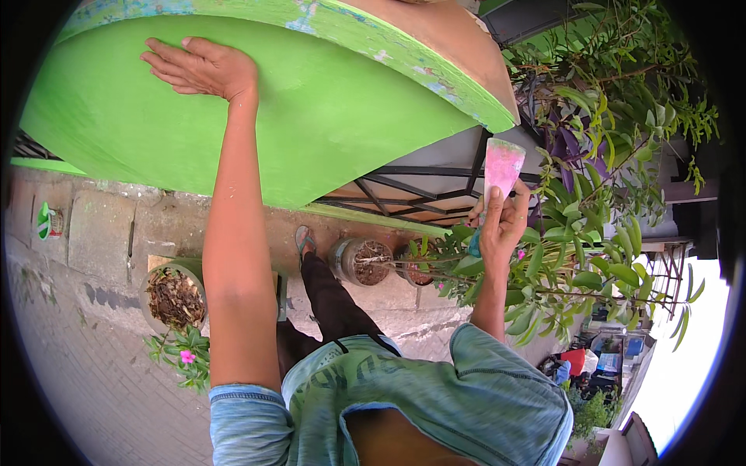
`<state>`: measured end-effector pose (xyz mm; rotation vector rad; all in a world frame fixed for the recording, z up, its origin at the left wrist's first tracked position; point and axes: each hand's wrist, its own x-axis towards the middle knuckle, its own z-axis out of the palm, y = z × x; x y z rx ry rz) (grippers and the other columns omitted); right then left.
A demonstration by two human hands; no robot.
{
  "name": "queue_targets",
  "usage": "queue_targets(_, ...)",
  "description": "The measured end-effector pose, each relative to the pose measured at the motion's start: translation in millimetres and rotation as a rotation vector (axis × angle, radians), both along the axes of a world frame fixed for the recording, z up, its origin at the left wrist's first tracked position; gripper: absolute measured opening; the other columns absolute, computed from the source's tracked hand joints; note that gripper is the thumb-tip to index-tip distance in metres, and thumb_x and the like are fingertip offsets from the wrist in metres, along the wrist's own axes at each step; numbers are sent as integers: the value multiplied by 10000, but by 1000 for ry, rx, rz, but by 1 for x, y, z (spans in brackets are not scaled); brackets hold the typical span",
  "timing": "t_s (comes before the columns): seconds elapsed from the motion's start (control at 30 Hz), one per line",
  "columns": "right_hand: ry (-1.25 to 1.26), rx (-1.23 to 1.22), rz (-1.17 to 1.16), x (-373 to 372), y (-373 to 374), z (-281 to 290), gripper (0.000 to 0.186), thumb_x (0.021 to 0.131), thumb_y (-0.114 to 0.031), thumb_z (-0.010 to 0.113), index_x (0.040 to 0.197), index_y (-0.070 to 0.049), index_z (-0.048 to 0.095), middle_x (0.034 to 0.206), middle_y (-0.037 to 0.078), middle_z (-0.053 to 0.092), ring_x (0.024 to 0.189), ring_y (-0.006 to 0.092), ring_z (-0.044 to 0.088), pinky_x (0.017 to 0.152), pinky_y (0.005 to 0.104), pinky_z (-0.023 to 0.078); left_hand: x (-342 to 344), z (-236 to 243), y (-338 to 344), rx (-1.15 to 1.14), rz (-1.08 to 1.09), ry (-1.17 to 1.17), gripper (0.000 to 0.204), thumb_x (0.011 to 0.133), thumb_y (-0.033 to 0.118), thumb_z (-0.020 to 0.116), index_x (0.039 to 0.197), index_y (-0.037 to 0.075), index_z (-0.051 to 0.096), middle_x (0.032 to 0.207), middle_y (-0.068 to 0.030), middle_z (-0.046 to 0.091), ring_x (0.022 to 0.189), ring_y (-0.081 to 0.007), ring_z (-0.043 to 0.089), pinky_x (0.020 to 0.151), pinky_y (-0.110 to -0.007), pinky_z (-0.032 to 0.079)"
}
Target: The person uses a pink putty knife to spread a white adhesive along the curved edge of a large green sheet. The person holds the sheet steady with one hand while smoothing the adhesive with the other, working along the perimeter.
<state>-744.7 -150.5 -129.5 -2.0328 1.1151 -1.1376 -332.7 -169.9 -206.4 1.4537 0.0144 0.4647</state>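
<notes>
My left hand (203, 68) lies with its fingers stretched out against the bright green wall (311, 116), holding nothing. My right hand (503, 221) is raised on the right, its fingers closed round a scraper (503, 161). Its flat, flared blade is pink and white with greenish smears along the wide edge, and it points up. A bit of teal shows below the fingers, perhaps the handle. The blade is apart from the wall, just below the corner of the wall's ledge (435, 81), whose green paint is patchy with blue and white.
Leafy branches (598, 256) crowd close to my right hand. Dark metal bars (420, 182) run behind it. Below stand a soil-filled pot (365, 262), a planter of dry leaves (175, 297) with a pink-flowered plant (186, 356), and a small paint-streaked tub (50, 222) on the paving.
</notes>
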Motion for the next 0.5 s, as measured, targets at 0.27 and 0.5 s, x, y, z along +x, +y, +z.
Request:
queue_targets(0.27,220,-42,-4,-29,-28,63,172,1096,-179,537,1034,-29,591,674,-55,478,605,19,389,518,223,307,5,-2,3,21,-14,7,640,1085,383,269,1639,67,222,1713,-193,147,1564,-409,161,1209,-603,127)
queue_targets(0.5,284,-19,7,-30,-32,47,169,1091,-190,549,1052,-37,610,688,-43,498,635,28,414,546,227,336,6,-3,4,39,-10,7,647,1080,382,268,1638,60,220,1713,-192,147,1556,-413,175,1207,-602,139)
